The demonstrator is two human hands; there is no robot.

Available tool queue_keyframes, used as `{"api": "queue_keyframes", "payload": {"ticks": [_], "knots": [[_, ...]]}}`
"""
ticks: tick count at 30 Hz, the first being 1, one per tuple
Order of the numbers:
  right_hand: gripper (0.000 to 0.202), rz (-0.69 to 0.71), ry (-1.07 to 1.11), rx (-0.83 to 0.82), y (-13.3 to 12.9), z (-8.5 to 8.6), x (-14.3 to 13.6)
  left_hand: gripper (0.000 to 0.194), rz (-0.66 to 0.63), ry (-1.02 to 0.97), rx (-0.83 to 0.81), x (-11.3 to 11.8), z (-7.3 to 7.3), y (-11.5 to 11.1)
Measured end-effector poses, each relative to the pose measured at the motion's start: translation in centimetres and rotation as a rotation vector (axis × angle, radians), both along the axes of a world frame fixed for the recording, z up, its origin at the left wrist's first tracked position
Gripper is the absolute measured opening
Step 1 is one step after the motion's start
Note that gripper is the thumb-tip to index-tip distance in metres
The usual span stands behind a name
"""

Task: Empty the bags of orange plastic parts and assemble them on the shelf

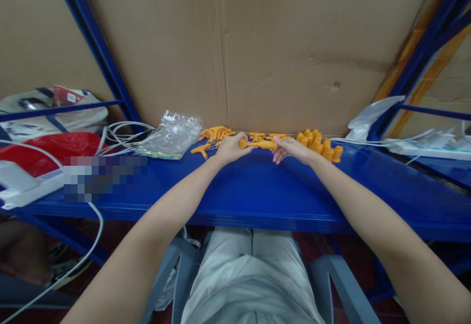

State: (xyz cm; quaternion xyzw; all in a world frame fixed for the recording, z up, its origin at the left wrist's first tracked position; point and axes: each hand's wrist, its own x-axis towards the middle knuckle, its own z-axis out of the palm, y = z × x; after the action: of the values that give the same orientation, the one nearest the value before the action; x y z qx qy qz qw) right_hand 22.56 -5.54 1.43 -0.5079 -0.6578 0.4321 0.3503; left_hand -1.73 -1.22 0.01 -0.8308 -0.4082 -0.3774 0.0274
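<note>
My left hand (232, 148) is closed round one end of an orange plastic part (257, 144) with a round end and a ribbed middle. At the part's other end is my right hand (289, 149), its thumb and index finger on it and the other fingers loosely spread. Orange T-shaped pieces (201, 150) with small dark chains lie in a pile beside my left hand. More orange pieces (277, 136) lie behind both hands. To the right of my right hand several orange cylindrical parts (319, 142) stand in a group.
A clear plastic bag (176, 133) lies on the blue table (257, 191), left of the pile. White cables (123, 133), a red bag (55, 150) and a white power strip (33, 186) are at the far left. Cardboard (279, 49) stands behind; white plastic (371, 118) is at the back right.
</note>
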Motion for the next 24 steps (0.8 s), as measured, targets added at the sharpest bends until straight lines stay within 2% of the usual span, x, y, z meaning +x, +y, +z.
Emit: {"api": "queue_keyframes", "payload": {"ticks": [5,9,12,16,24], "knots": [[0.058,-0.033,-0.023,-0.003,0.3,-0.3,0.2,0.028,-0.001,-0.008,-0.013,0.0,0.1,-0.1],[0.044,-0.019,-0.004,0.091,0.5,-0.4,0.9,0.029,-0.017,-0.030,-0.030,0.1,0.2,-0.1],[0.041,-0.010,0.011,0.172,0.6,-0.3,1.0,0.030,-0.027,-0.042,-0.034,0.2,0.2,-0.2],[0.022,-0.006,0.012,0.196,0.2,0.0,0.6,0.029,-0.020,-0.035,-0.045,0.1,0.3,-0.3],[0.030,-0.004,-0.018,0.184,-0.5,0.5,0.2,0.030,-0.005,-0.026,-0.037,0.2,0.4,-0.3]]}}
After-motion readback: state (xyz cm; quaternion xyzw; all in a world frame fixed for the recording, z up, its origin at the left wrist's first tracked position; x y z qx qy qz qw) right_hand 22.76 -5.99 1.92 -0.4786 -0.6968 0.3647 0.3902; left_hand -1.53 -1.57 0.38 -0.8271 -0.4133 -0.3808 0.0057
